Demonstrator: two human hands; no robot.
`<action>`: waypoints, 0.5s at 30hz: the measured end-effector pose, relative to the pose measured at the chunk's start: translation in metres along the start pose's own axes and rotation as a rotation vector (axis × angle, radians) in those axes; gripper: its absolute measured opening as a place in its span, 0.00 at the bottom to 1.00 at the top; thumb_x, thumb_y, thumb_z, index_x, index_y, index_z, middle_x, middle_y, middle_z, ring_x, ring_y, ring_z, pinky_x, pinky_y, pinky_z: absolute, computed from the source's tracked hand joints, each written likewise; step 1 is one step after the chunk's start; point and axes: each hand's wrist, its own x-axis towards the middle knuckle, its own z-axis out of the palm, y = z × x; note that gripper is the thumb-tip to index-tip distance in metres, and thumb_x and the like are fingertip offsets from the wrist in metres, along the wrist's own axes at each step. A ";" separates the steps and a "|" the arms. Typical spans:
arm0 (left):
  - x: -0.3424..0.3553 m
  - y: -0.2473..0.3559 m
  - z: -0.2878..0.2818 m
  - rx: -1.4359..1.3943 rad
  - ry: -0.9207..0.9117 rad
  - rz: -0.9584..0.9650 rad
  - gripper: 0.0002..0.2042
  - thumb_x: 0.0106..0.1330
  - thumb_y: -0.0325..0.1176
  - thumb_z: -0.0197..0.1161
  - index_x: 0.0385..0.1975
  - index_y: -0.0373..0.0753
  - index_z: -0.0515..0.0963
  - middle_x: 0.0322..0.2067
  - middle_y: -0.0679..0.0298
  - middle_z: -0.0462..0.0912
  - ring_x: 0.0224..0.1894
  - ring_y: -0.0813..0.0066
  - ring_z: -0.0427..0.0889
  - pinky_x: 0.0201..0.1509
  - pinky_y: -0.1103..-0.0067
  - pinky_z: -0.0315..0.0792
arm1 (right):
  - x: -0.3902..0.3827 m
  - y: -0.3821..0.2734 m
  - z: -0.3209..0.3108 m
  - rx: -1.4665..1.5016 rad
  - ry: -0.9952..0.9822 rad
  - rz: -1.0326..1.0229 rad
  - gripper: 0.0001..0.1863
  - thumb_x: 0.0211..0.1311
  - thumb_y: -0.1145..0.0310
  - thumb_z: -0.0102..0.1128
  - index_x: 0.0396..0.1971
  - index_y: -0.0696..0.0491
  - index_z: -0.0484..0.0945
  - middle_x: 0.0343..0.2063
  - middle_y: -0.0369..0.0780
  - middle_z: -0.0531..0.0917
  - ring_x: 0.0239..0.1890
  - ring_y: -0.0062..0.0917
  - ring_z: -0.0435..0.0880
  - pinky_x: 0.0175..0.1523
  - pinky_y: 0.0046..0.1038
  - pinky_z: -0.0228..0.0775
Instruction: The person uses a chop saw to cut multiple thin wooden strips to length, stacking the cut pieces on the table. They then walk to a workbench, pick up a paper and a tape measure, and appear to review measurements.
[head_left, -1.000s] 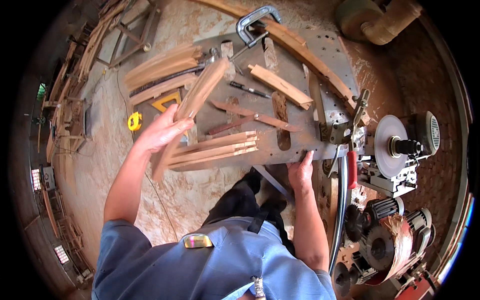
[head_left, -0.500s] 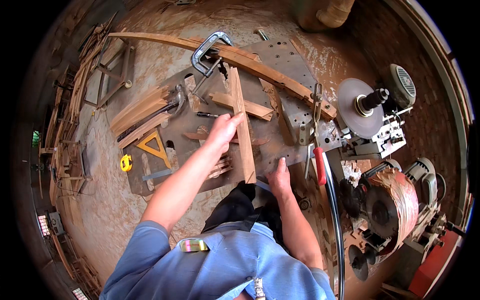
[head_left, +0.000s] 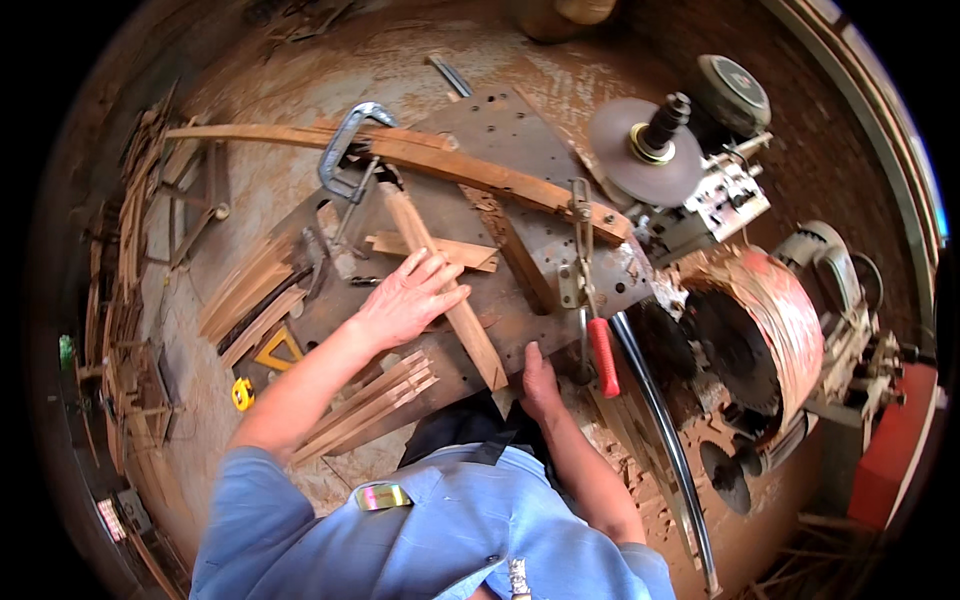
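Observation:
A straight wooden strip (head_left: 472,338) lies slantwise over the metal work table, its lower end near the front edge. My left hand (head_left: 412,298) rests palm down on it, fingers outstretched and apart. Under the strip crosses a shorter board (head_left: 468,254). My right hand (head_left: 541,384) is at the table's front edge, thumb up; its other fingers are hidden. A C-clamp (head_left: 334,165) sits on a long curved wooden piece (head_left: 480,175) at the back, close to the strip's far end. A red-handled locking clamp (head_left: 603,355) stands at the right end of that piece.
Left on the table (head_left: 520,120) lie stacked strips (head_left: 250,285), a hammer (head_left: 315,262), a yellow square (head_left: 280,347) and a tape measure (head_left: 242,394). More strips (head_left: 375,400) lie near my left forearm. Right stand a disc machine (head_left: 640,150) and a toothed saw blade (head_left: 735,345).
My left hand has gone from gripping the strip to lying spread on it. The strip now slants more, its far end further left. The view has shifted; my right hand stays at the edge.

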 end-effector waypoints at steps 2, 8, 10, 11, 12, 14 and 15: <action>0.013 -0.015 0.001 -0.031 -0.100 0.141 0.18 0.53 0.30 0.59 0.46 0.42 0.74 0.46 0.60 0.74 0.54 0.62 0.72 0.67 0.61 0.59 | 0.005 0.004 -0.002 -0.004 0.009 -0.034 0.30 0.69 0.53 0.50 0.60 0.60 0.63 0.56 0.39 0.71 0.57 0.27 0.69 0.64 0.29 0.58; 0.056 -0.072 -0.028 -0.043 0.137 0.095 0.17 0.55 0.23 0.58 0.47 0.38 0.74 0.33 0.61 0.76 0.38 0.64 0.76 0.47 0.66 0.70 | -0.011 -0.013 -0.025 -0.001 0.000 0.035 0.31 0.70 0.51 0.47 0.61 0.61 0.62 0.58 0.41 0.70 0.58 0.27 0.67 0.66 0.28 0.55; 0.083 -0.079 -0.040 0.085 0.270 0.003 0.20 0.56 0.23 0.58 0.51 0.39 0.74 0.34 0.61 0.76 0.38 0.65 0.74 0.43 0.69 0.69 | -0.012 0.002 -0.048 -0.018 0.026 -0.040 0.31 0.71 0.51 0.46 0.62 0.61 0.61 0.58 0.42 0.69 0.60 0.28 0.66 0.67 0.28 0.53; 0.099 -0.073 -0.047 0.045 0.295 -0.048 0.21 0.58 0.23 0.58 0.54 0.40 0.73 0.35 0.62 0.75 0.41 0.65 0.74 0.44 0.69 0.68 | -0.018 -0.001 -0.052 -0.106 0.038 -0.047 0.32 0.71 0.51 0.46 0.62 0.61 0.60 0.59 0.42 0.69 0.61 0.28 0.66 0.68 0.28 0.52; 0.112 -0.070 -0.044 0.026 0.283 -0.078 0.21 0.57 0.24 0.59 0.54 0.38 0.73 0.36 0.61 0.76 0.42 0.64 0.74 0.47 0.69 0.68 | -0.029 -0.010 -0.052 -0.197 0.046 -0.051 0.32 0.71 0.51 0.46 0.63 0.61 0.60 0.59 0.42 0.69 0.61 0.28 0.65 0.68 0.28 0.51; 0.140 -0.063 -0.026 0.001 0.287 -0.121 0.20 0.57 0.25 0.59 0.53 0.38 0.74 0.38 0.60 0.77 0.44 0.64 0.74 0.49 0.70 0.69 | -0.040 -0.010 -0.063 -0.256 0.043 -0.048 0.33 0.71 0.50 0.46 0.63 0.62 0.60 0.60 0.42 0.68 0.62 0.29 0.64 0.69 0.28 0.51; 0.155 -0.059 -0.010 -0.006 0.303 -0.137 0.20 0.58 0.25 0.58 0.52 0.38 0.74 0.38 0.60 0.77 0.44 0.64 0.74 0.49 0.70 0.69 | -0.041 -0.001 -0.073 -0.226 0.029 -0.035 0.33 0.71 0.50 0.46 0.63 0.62 0.60 0.60 0.43 0.68 0.62 0.29 0.64 0.69 0.28 0.51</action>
